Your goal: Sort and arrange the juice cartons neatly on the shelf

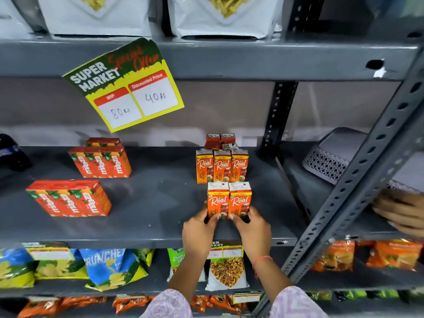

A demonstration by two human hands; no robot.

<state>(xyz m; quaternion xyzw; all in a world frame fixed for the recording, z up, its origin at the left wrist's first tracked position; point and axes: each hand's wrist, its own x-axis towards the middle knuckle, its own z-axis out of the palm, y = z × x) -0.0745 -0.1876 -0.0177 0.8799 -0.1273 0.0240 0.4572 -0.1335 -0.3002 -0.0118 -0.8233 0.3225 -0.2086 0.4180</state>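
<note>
1. Two upright orange Real apple juice cartons (229,200) stand side by side on the grey metal shelf (146,203), pinched between the left hand (199,228) at 8 o'clock and the right hand (251,228) at 4 o'clock.
2. Fingertips cover both cartons' lower corners.
3. At 12 o'clock, a three-carton Real row (222,167) partly hides small red cartons (220,141).
</note>
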